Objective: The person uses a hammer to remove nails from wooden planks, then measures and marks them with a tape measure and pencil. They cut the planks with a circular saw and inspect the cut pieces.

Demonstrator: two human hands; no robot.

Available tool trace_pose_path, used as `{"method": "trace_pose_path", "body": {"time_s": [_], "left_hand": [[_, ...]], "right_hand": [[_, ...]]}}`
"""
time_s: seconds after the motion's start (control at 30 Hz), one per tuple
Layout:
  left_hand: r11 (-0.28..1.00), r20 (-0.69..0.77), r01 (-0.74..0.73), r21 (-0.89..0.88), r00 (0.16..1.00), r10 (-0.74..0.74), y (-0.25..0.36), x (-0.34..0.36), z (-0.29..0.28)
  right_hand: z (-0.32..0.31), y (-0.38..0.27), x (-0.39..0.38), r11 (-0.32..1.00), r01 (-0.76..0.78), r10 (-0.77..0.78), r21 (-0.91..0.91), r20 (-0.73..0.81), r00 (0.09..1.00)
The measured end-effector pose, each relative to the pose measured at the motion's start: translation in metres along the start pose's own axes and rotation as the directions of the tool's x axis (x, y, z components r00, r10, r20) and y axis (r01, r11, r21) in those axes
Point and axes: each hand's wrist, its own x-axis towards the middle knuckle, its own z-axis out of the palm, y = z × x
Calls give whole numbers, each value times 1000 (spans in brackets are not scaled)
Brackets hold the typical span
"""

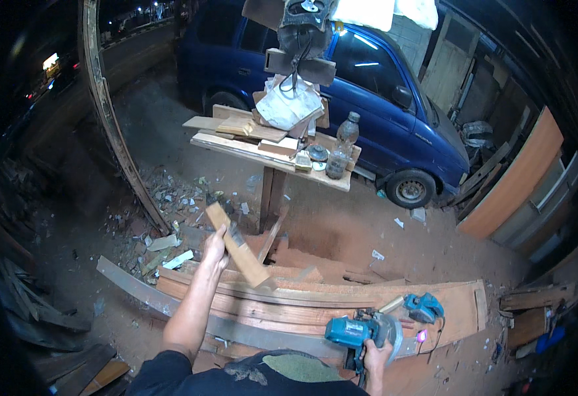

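Filling the far background beyond both hands, a blue car stands parked on the dirt, well apart from the work. Nearer, ahead of the left hand, a small wooden table on one post carries wood offcuts, a crumpled white bag and a plastic bottle. A long bent frame leans to the left of it, with rubble scattered at its foot. Directly below the hands lies a stack of long curved planks, reddish, running left to right.

The left hand is clenched around a short wood block, held tilted above the planks; the block's lower end comes close to the top plank, though contact cannot be told. The right hand grasps the handle of a teal circular saw, which rests on the planks near the person's body. Just right of that grip, a second teal power tool sits on the planks, untouched.
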Motion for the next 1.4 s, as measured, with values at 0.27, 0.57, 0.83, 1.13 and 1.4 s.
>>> {"method": "trace_pose_path", "body": {"time_s": [0.27, 0.57, 0.83, 1.13, 1.4], "left_hand": [[857, 181, -473, 204, 879, 442, 193, 86, 259], [886, -56, -432, 169, 893, 446, 297, 184, 421], [911, -37, -411, -33, 911, 410, 318, 197, 451], [901, 82, -429, -65, 898, 433, 319, 194, 485], [928, 77, -368, -56, 925, 372, 332, 185, 475]], "right_hand": [[4, 23, 2, 986, 80, -53, 143, -186, 981], [-7, 43, 9, 913, 358, -387, -194, -138, 912], [-9, 18, 9, 875, 242, -324, -419, -135, 937], [3, 52, 61, 944, 276, -266, 182, -79, 961], [8, 39, 41, 945, 316, -311, 85, -70, 948]]}}
